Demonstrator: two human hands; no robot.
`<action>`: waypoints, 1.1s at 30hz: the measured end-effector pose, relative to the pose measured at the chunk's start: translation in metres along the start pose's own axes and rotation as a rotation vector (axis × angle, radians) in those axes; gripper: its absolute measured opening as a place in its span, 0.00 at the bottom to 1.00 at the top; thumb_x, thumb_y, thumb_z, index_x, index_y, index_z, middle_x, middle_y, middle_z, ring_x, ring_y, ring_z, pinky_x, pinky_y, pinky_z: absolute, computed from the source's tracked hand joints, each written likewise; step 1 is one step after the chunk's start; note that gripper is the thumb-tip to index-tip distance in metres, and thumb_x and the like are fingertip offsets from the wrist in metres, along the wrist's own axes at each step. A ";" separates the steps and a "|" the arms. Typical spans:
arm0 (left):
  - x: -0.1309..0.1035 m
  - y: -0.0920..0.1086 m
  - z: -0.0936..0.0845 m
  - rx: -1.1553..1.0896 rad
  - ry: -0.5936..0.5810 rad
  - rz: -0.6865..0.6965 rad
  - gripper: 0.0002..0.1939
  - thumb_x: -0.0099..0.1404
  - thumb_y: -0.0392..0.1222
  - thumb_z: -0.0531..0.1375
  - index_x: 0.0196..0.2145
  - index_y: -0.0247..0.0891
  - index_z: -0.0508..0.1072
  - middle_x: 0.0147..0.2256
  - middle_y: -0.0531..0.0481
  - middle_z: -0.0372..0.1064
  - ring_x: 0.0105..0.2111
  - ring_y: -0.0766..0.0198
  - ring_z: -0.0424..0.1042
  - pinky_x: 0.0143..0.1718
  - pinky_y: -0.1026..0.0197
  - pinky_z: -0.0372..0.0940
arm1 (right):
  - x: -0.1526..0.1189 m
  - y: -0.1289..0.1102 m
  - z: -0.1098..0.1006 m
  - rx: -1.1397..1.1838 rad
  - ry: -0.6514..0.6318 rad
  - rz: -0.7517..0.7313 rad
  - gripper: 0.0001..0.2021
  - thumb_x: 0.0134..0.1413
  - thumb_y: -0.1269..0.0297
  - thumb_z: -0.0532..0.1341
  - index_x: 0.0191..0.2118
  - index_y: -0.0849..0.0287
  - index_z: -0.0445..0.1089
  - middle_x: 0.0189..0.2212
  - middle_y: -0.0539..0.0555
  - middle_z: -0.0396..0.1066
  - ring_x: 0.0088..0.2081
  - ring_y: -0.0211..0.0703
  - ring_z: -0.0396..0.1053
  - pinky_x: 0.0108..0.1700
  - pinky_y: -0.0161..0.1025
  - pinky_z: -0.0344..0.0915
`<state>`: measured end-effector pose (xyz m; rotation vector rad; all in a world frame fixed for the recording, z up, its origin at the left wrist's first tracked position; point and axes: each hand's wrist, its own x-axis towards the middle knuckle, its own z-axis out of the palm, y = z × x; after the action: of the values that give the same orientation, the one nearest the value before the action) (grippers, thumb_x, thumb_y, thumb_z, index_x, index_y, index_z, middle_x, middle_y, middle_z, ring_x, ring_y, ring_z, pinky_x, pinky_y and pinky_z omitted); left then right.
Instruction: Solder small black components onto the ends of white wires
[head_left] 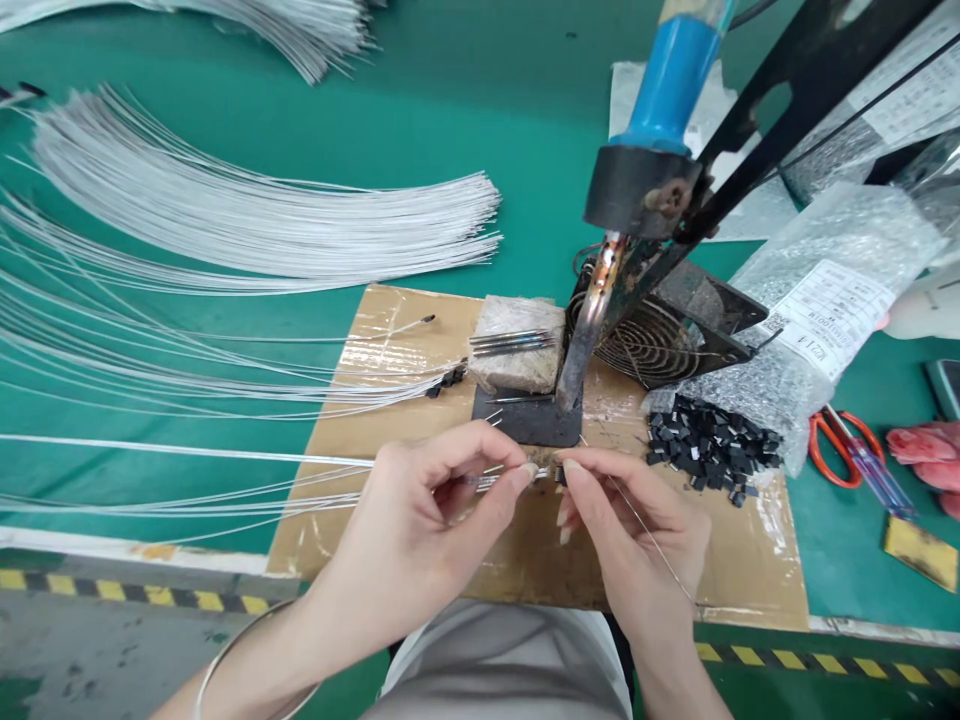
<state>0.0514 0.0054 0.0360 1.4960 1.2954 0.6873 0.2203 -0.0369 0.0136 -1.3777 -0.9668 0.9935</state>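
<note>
Head view: your left grip (pixel 431 520) pinches white wires (pixel 541 473), their long axis running left to right; just beyond their tips, your right grip (pixel 641 525) clamps a black connector housing (pixel 560 475) above the cardboard sheet (pixel 750 565).

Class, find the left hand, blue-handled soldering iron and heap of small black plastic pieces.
Left hand (pixel 411 520): head view, back of hand.
Blue-handled soldering iron (pixel 664 88): head view, handle.
Small black plastic pieces (pixel 709 445): head view, heap's middle.

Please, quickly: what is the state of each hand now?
Left hand: closed, holding white wires.
Right hand: closed, pinching a black piece; thin wire across it.
</note>
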 end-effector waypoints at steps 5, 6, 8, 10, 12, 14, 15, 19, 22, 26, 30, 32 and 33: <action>0.003 0.003 0.000 -0.106 -0.041 0.018 0.08 0.71 0.37 0.61 0.34 0.41 0.79 0.35 0.49 0.81 0.30 0.65 0.73 0.24 0.67 0.60 | 0.001 -0.001 0.001 -0.001 -0.015 -0.001 0.08 0.63 0.70 0.68 0.40 0.48 0.84 0.26 0.45 0.77 0.22 0.31 0.72 0.26 0.27 0.70; 0.003 0.004 0.000 -0.133 -0.052 0.024 0.08 0.71 0.36 0.61 0.33 0.41 0.79 0.35 0.50 0.81 0.29 0.66 0.72 0.24 0.68 0.61 | 0.001 -0.002 0.001 -0.003 -0.019 -0.001 0.09 0.63 0.70 0.68 0.40 0.47 0.84 0.26 0.45 0.77 0.22 0.31 0.72 0.25 0.27 0.70; 0.005 0.007 0.000 -0.174 -0.070 0.026 0.08 0.70 0.35 0.61 0.33 0.41 0.79 0.33 0.52 0.80 0.27 0.68 0.70 0.25 0.69 0.60 | 0.002 -0.002 0.000 -0.012 -0.030 -0.004 0.09 0.63 0.70 0.68 0.41 0.47 0.84 0.26 0.45 0.77 0.23 0.30 0.71 0.26 0.27 0.69; 0.007 0.009 0.000 -0.199 -0.074 0.018 0.08 0.70 0.34 0.62 0.32 0.41 0.79 0.32 0.53 0.80 0.26 0.70 0.68 0.24 0.70 0.59 | 0.002 -0.002 0.000 -0.019 -0.034 -0.007 0.09 0.63 0.70 0.68 0.41 0.47 0.84 0.27 0.45 0.78 0.23 0.30 0.71 0.26 0.27 0.69; 0.007 0.009 0.000 -0.224 -0.079 0.013 0.08 0.69 0.34 0.63 0.32 0.41 0.79 0.32 0.53 0.80 0.26 0.70 0.69 0.24 0.70 0.60 | 0.003 -0.001 0.000 -0.025 -0.038 -0.009 0.09 0.63 0.70 0.68 0.41 0.47 0.84 0.27 0.45 0.77 0.23 0.30 0.71 0.26 0.27 0.68; 0.008 0.009 0.001 -0.250 -0.081 0.010 0.08 0.69 0.33 0.63 0.32 0.41 0.79 0.33 0.53 0.80 0.27 0.70 0.71 0.26 0.71 0.62 | 0.003 -0.001 0.001 -0.031 -0.040 -0.007 0.08 0.63 0.70 0.68 0.41 0.48 0.84 0.27 0.46 0.77 0.23 0.30 0.71 0.25 0.27 0.68; 0.008 0.009 0.001 -0.258 -0.080 0.007 0.08 0.69 0.33 0.63 0.32 0.41 0.79 0.33 0.53 0.80 0.28 0.70 0.71 0.27 0.71 0.63 | 0.003 -0.001 0.001 -0.030 -0.041 -0.004 0.08 0.63 0.70 0.68 0.41 0.48 0.84 0.27 0.46 0.78 0.23 0.31 0.71 0.25 0.28 0.68; 0.008 0.009 0.003 -0.284 -0.083 0.005 0.09 0.69 0.32 0.63 0.31 0.40 0.79 0.33 0.54 0.80 0.30 0.70 0.73 0.30 0.73 0.66 | 0.002 0.000 0.002 0.006 -0.035 0.010 0.08 0.64 0.70 0.68 0.41 0.48 0.84 0.28 0.46 0.77 0.23 0.30 0.70 0.24 0.28 0.67; 0.008 0.009 0.003 -0.294 -0.080 0.008 0.09 0.69 0.32 0.63 0.31 0.41 0.78 0.33 0.54 0.80 0.30 0.70 0.74 0.31 0.74 0.67 | 0.001 0.000 0.002 0.011 -0.041 0.018 0.09 0.64 0.70 0.68 0.42 0.46 0.84 0.28 0.46 0.77 0.23 0.30 0.70 0.24 0.28 0.67; 0.008 0.009 0.003 -0.288 -0.070 0.007 0.09 0.68 0.32 0.63 0.31 0.41 0.79 0.33 0.54 0.80 0.30 0.71 0.73 0.30 0.74 0.65 | 0.000 0.000 0.002 0.005 -0.038 0.019 0.09 0.64 0.70 0.68 0.41 0.45 0.84 0.27 0.45 0.77 0.23 0.30 0.70 0.24 0.28 0.67; 0.008 0.010 0.003 -0.292 -0.063 -0.003 0.09 0.68 0.32 0.63 0.30 0.41 0.79 0.33 0.54 0.80 0.29 0.71 0.73 0.30 0.74 0.65 | 0.001 0.000 0.001 0.003 -0.045 0.023 0.10 0.64 0.70 0.68 0.42 0.45 0.84 0.27 0.45 0.77 0.23 0.30 0.70 0.24 0.27 0.67; 0.008 0.010 0.003 -0.296 -0.062 -0.010 0.09 0.68 0.32 0.63 0.30 0.41 0.79 0.33 0.54 0.80 0.30 0.71 0.73 0.30 0.74 0.65 | 0.001 0.000 0.002 0.003 -0.044 0.018 0.10 0.64 0.70 0.68 0.42 0.45 0.84 0.27 0.45 0.77 0.23 0.29 0.70 0.24 0.27 0.66; 0.009 0.011 0.004 -0.295 -0.062 -0.015 0.08 0.68 0.33 0.63 0.30 0.41 0.79 0.33 0.54 0.80 0.30 0.70 0.73 0.29 0.73 0.65 | 0.001 0.001 0.002 -0.002 -0.042 0.011 0.09 0.64 0.70 0.68 0.42 0.45 0.84 0.27 0.45 0.77 0.23 0.29 0.70 0.24 0.27 0.66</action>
<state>0.0611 0.0131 0.0429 1.2566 1.1034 0.7798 0.2189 -0.0353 0.0127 -1.3701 -0.9930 1.0335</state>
